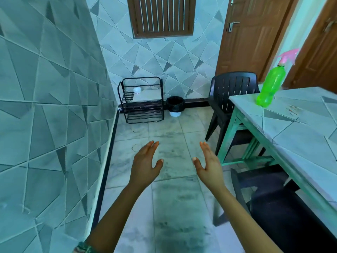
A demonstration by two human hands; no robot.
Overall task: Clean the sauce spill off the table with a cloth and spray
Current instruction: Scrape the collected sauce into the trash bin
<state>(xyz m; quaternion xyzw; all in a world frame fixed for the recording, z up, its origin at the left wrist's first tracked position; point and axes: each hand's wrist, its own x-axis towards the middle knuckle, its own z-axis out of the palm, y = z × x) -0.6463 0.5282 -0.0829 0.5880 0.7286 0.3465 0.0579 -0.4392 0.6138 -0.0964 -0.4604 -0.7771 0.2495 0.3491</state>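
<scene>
no readable text, no label on the spray bottle (271,85), no signs

Bright, teal-tinted daylight (wide-angle bending at edges), slight blur

Your table (300,136) has a smooth tiled top with a dull sheen, set on a green-painted frame whose paint looks worn. The spray bottle (271,86) on it is glossy translucent green plastic with a pink plastic trigger head. You also have a slat-backed chair (231,88) of dark matt moulded plastic, a black-coated metal wire rack (144,106), a brown panelled wooden door (251,33) and smudged, faintly glossy floor tiles (173,161).
</scene>
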